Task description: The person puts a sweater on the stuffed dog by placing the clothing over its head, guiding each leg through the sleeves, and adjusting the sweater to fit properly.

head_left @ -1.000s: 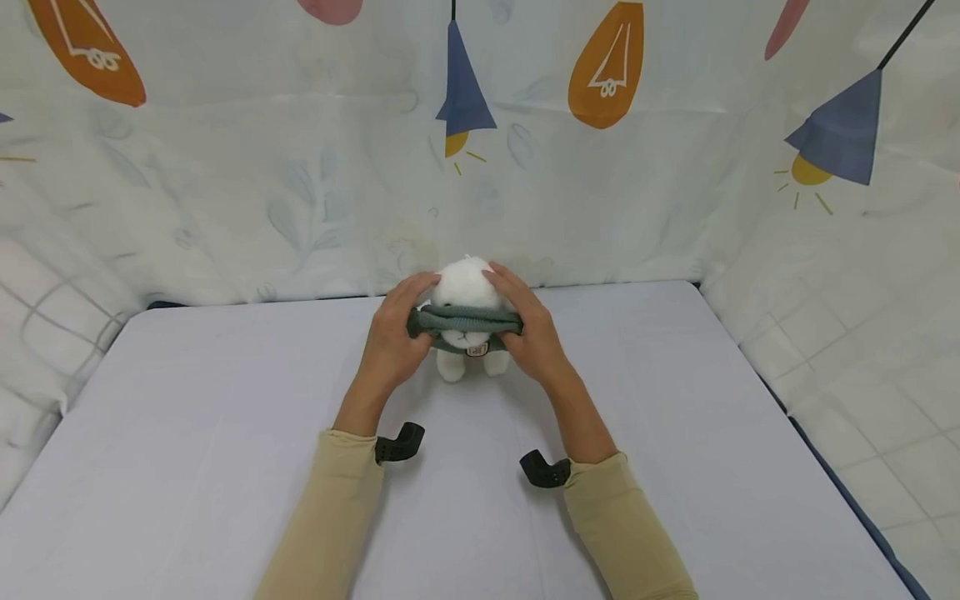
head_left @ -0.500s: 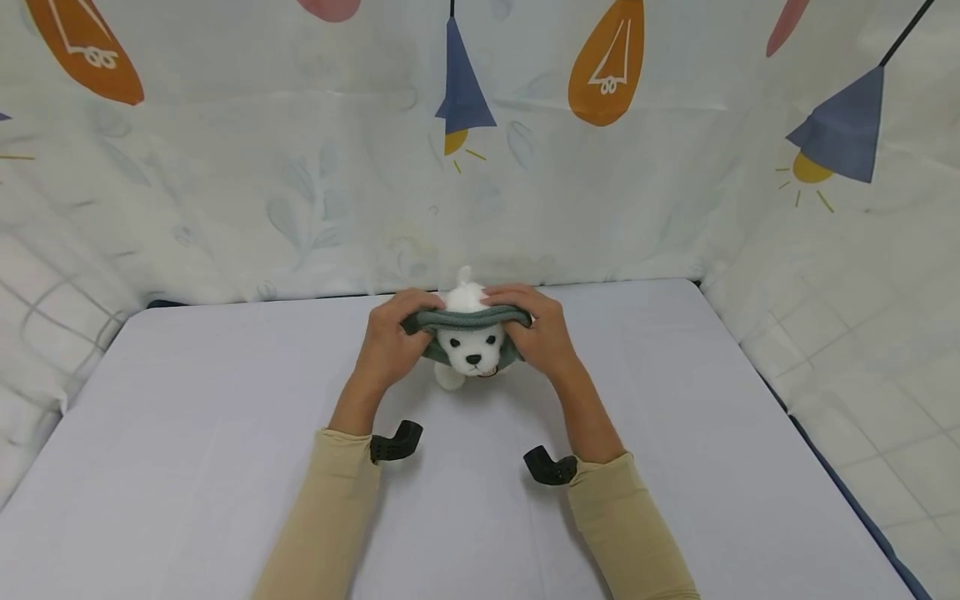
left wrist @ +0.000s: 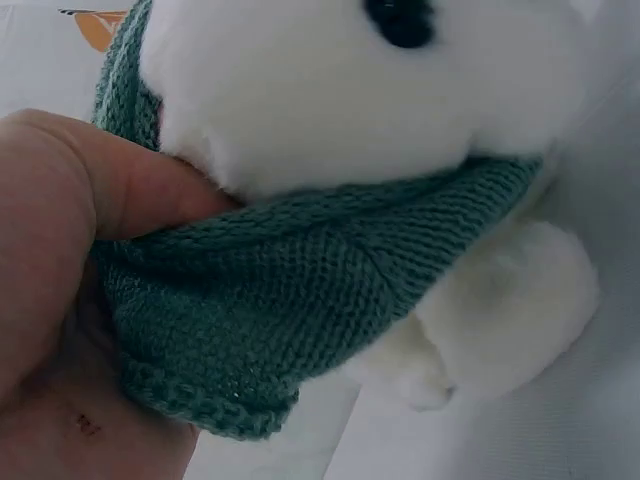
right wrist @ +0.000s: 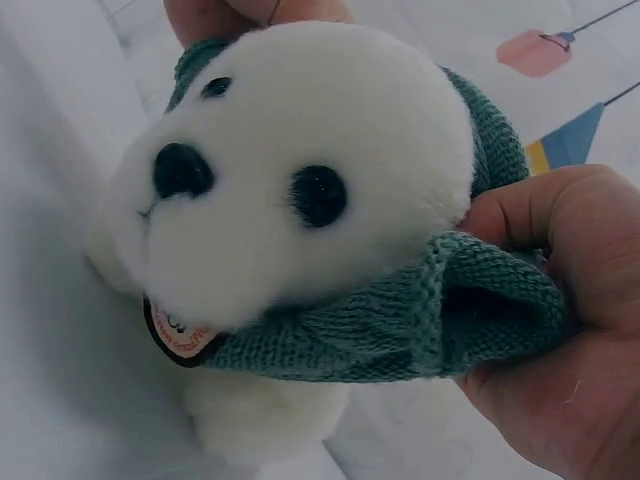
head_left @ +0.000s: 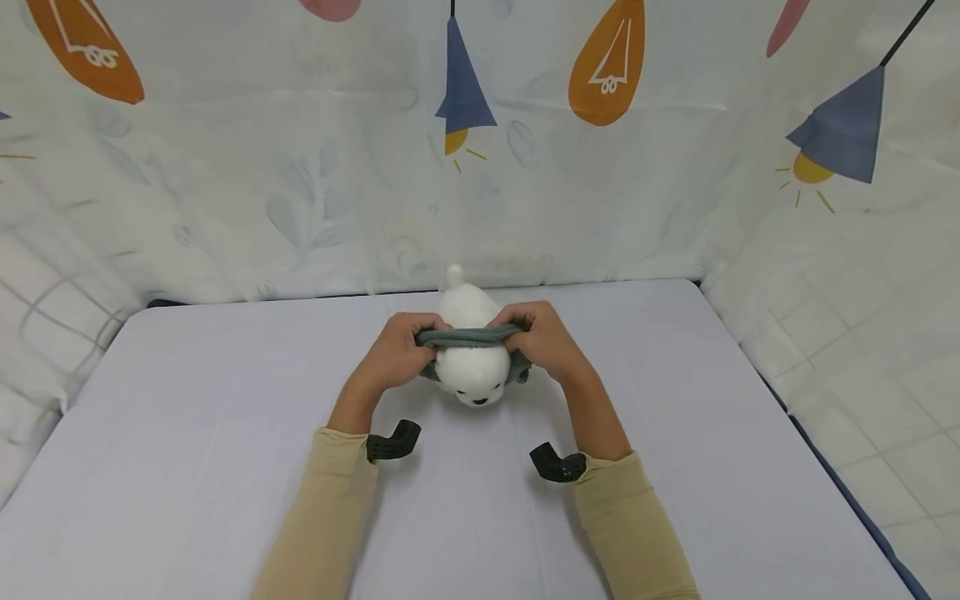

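Observation:
A white stuffed animal (head_left: 472, 371) with black eyes and nose stands on the table, its head tipped low toward the person. Around its neck lies a green knitted sweater (head_left: 468, 337), whose upper band stretches between both hands behind the head. The left hand (head_left: 397, 350) pinches the sweater's edge on one side. On the other side the right hand (head_left: 547, 337) grips it with curled fingers. In the right wrist view an opening like a sleeve (right wrist: 490, 310) shows beside the right thumb, and a dark-rimmed tag (right wrist: 185, 335) hangs under the chin. Most of the body is hidden.
A white cloth covers the table (head_left: 225, 467). Behind it hangs a pale curtain (head_left: 360, 167) printed with lamps and bulbs, close to the toy's back. Black wrist mounts (head_left: 393, 442) stick out inward from both sleeves.
The sweater's band has slid from across the face to behind the head, pulled by both hands. The toy's head has tipped forward and down, and its tail end now shows at the back.

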Motion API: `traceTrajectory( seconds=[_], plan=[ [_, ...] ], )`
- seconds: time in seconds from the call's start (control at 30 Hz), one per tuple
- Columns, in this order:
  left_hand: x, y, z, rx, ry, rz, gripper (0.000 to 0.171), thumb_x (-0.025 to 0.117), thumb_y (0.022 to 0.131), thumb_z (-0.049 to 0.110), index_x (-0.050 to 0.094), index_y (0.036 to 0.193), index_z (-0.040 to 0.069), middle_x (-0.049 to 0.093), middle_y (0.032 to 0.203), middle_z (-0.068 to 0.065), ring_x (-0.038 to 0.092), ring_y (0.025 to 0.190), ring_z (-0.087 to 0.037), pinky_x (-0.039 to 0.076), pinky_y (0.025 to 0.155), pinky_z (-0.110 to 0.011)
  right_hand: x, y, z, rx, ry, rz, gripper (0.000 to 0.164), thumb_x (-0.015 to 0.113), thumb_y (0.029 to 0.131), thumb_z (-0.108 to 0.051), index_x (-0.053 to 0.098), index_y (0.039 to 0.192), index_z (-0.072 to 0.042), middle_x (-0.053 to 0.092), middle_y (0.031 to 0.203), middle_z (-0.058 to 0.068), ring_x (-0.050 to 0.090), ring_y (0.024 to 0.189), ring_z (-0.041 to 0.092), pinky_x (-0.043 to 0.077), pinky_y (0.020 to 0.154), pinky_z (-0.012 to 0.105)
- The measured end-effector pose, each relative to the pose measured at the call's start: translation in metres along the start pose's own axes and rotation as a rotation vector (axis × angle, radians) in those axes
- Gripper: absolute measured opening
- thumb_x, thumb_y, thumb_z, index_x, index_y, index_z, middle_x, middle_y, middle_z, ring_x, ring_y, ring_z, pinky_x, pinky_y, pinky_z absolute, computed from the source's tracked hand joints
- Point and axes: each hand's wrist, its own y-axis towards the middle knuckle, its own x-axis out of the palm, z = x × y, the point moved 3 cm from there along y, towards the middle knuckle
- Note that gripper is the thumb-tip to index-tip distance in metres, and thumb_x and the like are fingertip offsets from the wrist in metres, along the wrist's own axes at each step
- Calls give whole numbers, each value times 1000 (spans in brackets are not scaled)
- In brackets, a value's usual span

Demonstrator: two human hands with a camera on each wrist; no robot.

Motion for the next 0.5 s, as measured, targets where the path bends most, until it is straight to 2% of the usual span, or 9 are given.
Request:
traceTrajectory(
  seconds=[0.1,0.2,0.33,0.5],
  plan=[
    [1,0,-2,3,-23,-35,22,57,81,-12,68,79,8,60,71,-5,48,67,-20,45,66,-30,2,0,1,35,-9,-64,30,56,69,18,72,86,-2,70,85,5,60,80,17,52,70,30],
    [2,1,-5,1,-38,-57,22,57,81,-12,66,80,8,58,71,-5,48,69,-21,44,67,-31,6,-1,1,29,-55,-125,26,59,73,12,69,91,-4,67,89,6,58,82,19,50,72,31],
    [0,3,-10,-18,-80,-48,23,55,83,-9,68,93,8,65,89,-9,55,84,-24,47,78,-34,8,0,3,-12,-107,-144,22,57,85,5,65,103,-7,65,99,8,57,88,19,49,77,31],
    [-4,2,-15,-39,-72,9,36,52,87,-4,63,118,12,64,120,-10,58,111,-25,47,95,-43,2,1,9,-43,-88,-76,23,55,92,-1,63,113,-7,65,112,11,61,99,21,51,82,33]
  ],
)
